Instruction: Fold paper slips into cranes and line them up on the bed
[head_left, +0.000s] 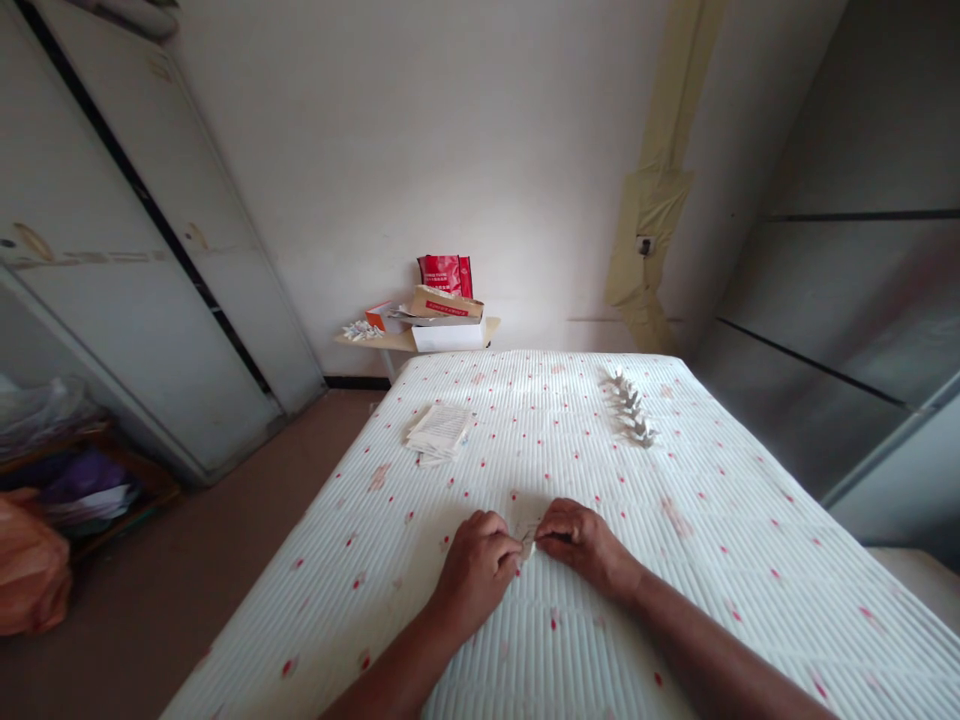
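My left hand and my right hand rest side by side on the white mattress with red spots. Both have their fingers curled, and together they pinch a small piece of folded white paper between them. Farther away on the left lies a stack of white paper sheets. On the far right of the mattress stands a row of several small folded paper figures.
A small table against the far wall carries a red bag, cardboard boxes and more paper figures. Grey cupboard doors stand left, with bags on the floor. A grey wall panel runs along the right.
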